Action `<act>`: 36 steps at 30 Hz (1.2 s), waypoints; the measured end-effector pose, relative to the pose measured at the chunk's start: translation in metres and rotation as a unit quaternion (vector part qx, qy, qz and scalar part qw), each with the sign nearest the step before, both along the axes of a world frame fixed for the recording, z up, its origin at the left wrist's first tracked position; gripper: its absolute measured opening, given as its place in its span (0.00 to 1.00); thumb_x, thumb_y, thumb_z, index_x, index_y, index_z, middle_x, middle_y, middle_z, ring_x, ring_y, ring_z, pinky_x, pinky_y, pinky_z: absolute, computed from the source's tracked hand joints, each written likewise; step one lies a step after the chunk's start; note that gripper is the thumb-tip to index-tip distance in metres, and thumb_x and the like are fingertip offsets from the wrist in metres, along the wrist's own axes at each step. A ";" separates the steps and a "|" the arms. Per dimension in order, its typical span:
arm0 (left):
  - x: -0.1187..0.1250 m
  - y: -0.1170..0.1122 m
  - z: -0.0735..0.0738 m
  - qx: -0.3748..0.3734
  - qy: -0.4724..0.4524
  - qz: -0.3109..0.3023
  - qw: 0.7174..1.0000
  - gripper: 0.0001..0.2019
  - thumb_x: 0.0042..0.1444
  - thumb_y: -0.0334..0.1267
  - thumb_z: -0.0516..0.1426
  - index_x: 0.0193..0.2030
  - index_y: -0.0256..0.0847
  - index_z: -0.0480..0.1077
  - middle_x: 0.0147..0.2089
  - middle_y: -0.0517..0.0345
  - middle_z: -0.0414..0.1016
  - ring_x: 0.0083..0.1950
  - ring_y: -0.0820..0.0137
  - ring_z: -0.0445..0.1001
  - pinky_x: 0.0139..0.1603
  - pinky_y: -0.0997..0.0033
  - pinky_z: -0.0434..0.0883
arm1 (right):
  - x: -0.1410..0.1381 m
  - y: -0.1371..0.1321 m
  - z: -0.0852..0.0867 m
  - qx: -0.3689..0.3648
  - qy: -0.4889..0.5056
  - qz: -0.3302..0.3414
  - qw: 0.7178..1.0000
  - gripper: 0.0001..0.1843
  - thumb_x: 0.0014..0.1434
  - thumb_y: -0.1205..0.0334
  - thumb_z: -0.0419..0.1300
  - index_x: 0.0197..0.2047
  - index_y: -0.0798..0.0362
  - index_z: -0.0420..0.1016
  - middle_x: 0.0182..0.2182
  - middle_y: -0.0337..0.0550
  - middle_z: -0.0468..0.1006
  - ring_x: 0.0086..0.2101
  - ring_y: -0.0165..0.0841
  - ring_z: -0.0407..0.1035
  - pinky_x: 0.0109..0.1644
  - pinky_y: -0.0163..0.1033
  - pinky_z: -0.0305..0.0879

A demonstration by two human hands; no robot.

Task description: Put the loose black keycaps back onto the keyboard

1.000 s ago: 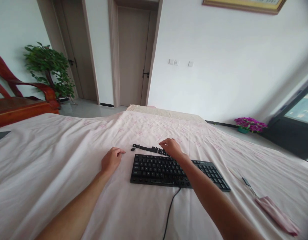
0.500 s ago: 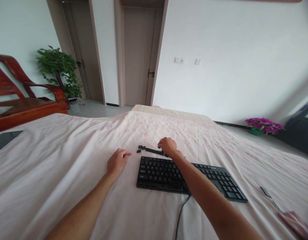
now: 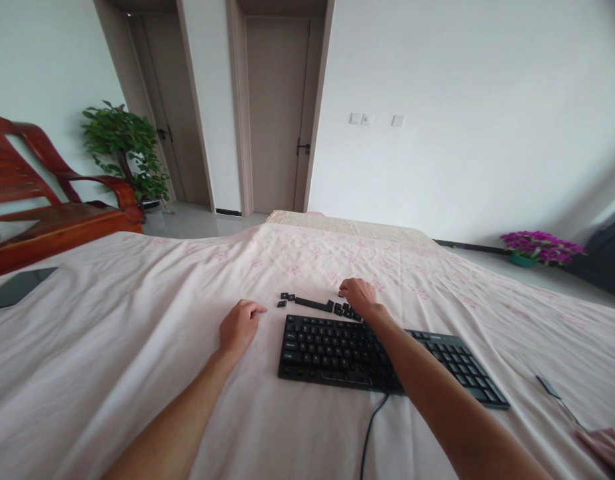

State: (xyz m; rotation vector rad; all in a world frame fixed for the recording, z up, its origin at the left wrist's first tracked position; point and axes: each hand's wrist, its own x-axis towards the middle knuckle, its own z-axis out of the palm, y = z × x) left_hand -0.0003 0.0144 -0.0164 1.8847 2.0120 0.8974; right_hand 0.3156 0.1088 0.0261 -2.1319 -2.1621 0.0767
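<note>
A black keyboard [image 3: 332, 343] lies on the cloth, its bottom key row partly bare and its right half crossed by my right forearm. Behind it lie several loose keycaps [image 3: 338, 309] and a long spacebar [image 3: 312, 305]; more small keycaps [image 3: 284, 296] sit at the spacebar's left end. My right hand [image 3: 360, 295] is over the right end of this row, its fingers closed on a small black keycap [image 3: 341, 295] that shows just below the fingertips. My left hand [image 3: 241, 325] rests on the cloth left of the keyboard, index finger stretched out, holding nothing.
A pale flowered cloth [image 3: 227, 267] covers the surface. The keyboard cable [image 3: 368, 433] runs toward me. A thin tool with a dark handle [image 3: 548, 387] lies at right beside a pink cloth [image 3: 604, 445]. At far left is a dark flat tablet-like object [image 3: 20, 288].
My right hand has moved right along the row of loose keys with the small keycap, uncovering several keycaps beside the spacebar. My left hand has stayed nearly still. The view has shifted slightly.
</note>
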 end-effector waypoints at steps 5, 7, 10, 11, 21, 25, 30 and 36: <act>0.000 0.001 -0.001 0.003 0.003 -0.002 1.000 0.16 0.55 0.29 0.50 0.40 0.50 0.77 0.48 0.65 0.75 0.47 0.72 0.73 0.45 0.75 0.65 | 0.001 0.000 -0.002 -0.008 -0.008 0.012 1.000 0.12 0.54 0.60 0.60 0.42 0.46 0.80 0.43 0.47 0.78 0.43 0.38 0.71 0.42 0.37 0.61; 0.000 0.002 -0.001 0.002 0.005 0.001 1.000 0.16 0.55 0.29 0.50 0.40 0.50 0.77 0.48 0.65 0.75 0.47 0.72 0.72 0.45 0.75 0.65 | 0.001 0.001 -0.002 -0.009 -0.007 0.014 1.000 0.13 0.54 0.61 0.59 0.42 0.46 0.80 0.44 0.46 0.78 0.43 0.38 0.71 0.41 0.37 0.61; 0.000 0.002 -0.002 0.001 0.006 0.002 1.000 0.17 0.55 0.28 0.50 0.40 0.51 0.77 0.48 0.66 0.75 0.47 0.72 0.73 0.45 0.75 0.65 | -0.001 0.002 -0.001 -0.009 -0.002 0.013 1.000 0.12 0.55 0.62 0.59 0.41 0.47 0.81 0.43 0.46 0.79 0.42 0.39 0.72 0.40 0.37 0.61; 0.000 0.001 -0.002 -0.001 0.006 0.003 1.000 0.17 0.55 0.29 0.50 0.40 0.51 0.77 0.48 0.66 0.75 0.46 0.72 0.73 0.44 0.75 0.65 | -0.001 0.002 0.001 -0.008 0.001 0.013 1.000 0.12 0.55 0.62 0.59 0.41 0.47 0.81 0.43 0.46 0.79 0.42 0.39 0.72 0.40 0.37 0.61; 0.000 0.000 -0.001 -0.014 0.019 -0.004 1.000 0.15 0.56 0.31 0.50 0.39 0.50 0.77 0.50 0.64 0.74 0.48 0.70 0.72 0.48 0.74 0.66 | 0.011 -0.063 0.038 0.053 0.109 0.044 0.992 0.14 0.59 0.57 0.57 0.46 0.45 0.78 0.42 0.39 0.80 0.44 0.36 0.71 0.46 0.34 0.61; 0.000 -0.001 0.000 -0.009 0.026 -0.004 1.000 0.15 0.56 0.32 0.50 0.39 0.50 0.76 0.50 0.64 0.74 0.49 0.70 0.72 0.48 0.73 0.66 | 0.012 -0.117 0.038 0.063 0.173 0.066 0.981 0.14 0.57 0.58 0.58 0.46 0.46 0.78 0.40 0.38 0.81 0.41 0.36 0.73 0.46 0.35 0.63; 0.001 -0.002 0.001 -0.013 0.028 -0.002 1.000 0.14 0.56 0.32 0.50 0.40 0.49 0.76 0.50 0.64 0.75 0.49 0.71 0.72 0.46 0.75 0.66 | 0.013 -0.169 0.020 0.082 0.182 0.129 0.971 0.10 0.58 0.60 0.58 0.42 0.44 0.79 0.40 0.36 0.80 0.40 0.33 0.72 0.47 0.35 0.64; 0.001 -0.002 0.002 -0.020 0.026 0.001 0.999 0.16 0.56 0.32 0.49 0.40 0.51 0.77 0.51 0.65 0.74 0.49 0.71 0.72 0.44 0.75 0.66 | 0.014 -0.193 0.006 0.101 0.171 0.160 0.967 0.11 0.60 0.62 0.56 0.40 0.45 0.79 0.42 0.38 0.77 0.42 0.32 0.71 0.46 0.35 0.64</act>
